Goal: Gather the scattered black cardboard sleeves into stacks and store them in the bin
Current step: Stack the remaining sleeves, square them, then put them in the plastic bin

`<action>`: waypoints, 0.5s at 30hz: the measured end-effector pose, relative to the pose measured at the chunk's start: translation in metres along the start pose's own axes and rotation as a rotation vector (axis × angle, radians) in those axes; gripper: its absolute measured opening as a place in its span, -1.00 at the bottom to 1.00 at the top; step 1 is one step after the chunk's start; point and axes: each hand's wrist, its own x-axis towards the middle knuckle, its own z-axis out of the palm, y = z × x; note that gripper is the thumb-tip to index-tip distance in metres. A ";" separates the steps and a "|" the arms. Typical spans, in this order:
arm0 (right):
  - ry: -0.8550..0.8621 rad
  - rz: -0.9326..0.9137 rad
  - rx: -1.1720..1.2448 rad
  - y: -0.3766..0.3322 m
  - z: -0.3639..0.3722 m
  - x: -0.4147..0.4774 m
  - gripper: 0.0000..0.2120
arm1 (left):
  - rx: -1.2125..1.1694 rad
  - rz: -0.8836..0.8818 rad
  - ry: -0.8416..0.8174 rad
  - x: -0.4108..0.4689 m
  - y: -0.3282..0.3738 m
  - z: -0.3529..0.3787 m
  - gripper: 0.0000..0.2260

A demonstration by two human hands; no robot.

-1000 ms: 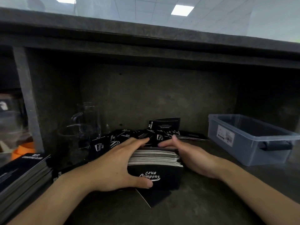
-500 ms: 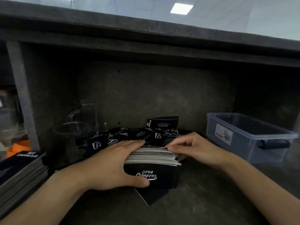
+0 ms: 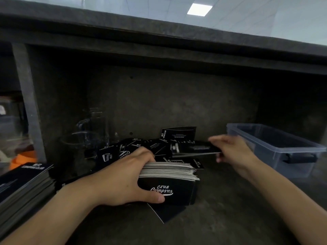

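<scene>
Black cardboard sleeves (image 3: 134, 149) lie in a loose heap at the back of the dark shelf, and the head view shows gathering under way rather than storing. The left hand (image 3: 123, 181) grips an edge-standing stack (image 3: 168, 181) in front of the heap, thumb pressed across its printed face and fingers curled over the top. The right hand (image 3: 231, 152) is blurred, yet its fingers look pinched on a small bundle (image 3: 194, 148) held flat above the heap, between the stack and the bin (image 3: 265, 160). That bin stands to the right, apart from the stack, and I see no sleeves in it. One stray sleeve (image 3: 168, 213) pokes out beneath the stack; another pile (image 3: 24, 183) sits far left. Next, I judge, the bundle must be squared onto the stack.
</scene>
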 end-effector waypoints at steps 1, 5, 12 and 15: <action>-0.096 0.107 0.018 0.002 0.006 -0.004 -0.84 | -0.004 0.002 0.001 0.000 0.000 0.000 -0.40; -0.232 0.189 -0.227 0.008 0.036 -0.020 -0.80 | -0.062 -0.015 0.030 -0.002 0.003 0.001 -0.03; -0.262 0.066 -0.266 0.000 0.042 -0.024 -0.48 | -0.033 0.022 -0.015 -0.005 0.009 -0.004 -0.06; -0.177 -0.245 -0.504 0.008 0.024 -0.007 -0.70 | 0.008 0.038 0.026 -0.003 0.006 -0.004 -0.17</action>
